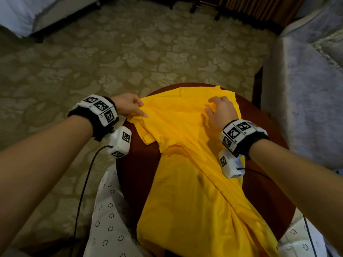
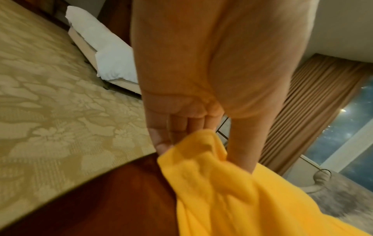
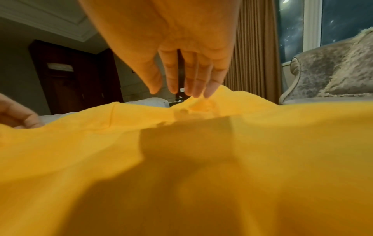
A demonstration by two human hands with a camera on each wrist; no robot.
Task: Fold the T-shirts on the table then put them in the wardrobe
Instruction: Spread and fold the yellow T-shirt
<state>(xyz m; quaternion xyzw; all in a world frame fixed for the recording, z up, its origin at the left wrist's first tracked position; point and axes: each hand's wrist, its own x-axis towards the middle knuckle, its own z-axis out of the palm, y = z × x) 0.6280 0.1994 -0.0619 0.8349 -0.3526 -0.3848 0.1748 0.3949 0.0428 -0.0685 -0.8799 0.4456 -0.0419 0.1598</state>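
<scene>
Head view shows a yellow T-shirt spread on the round counter, collar end far. Left hand pinches the far-left shoulder edge, probably to pull it taut, while right hand rests with relaxed, spread fingers near the collar, seemingly anchoring the cloth for folding.

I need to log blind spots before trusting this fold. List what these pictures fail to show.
- Yellow T-shirt hem: cut off by the head view's bottom edge.
- Left hand fingertips: buried in cloth in the left wrist view.
- Table top: mostly covered by the shirt.
- Wardrobe: not identifiable in any view.
- Right hand contact: blurred in the right wrist view.
</scene>
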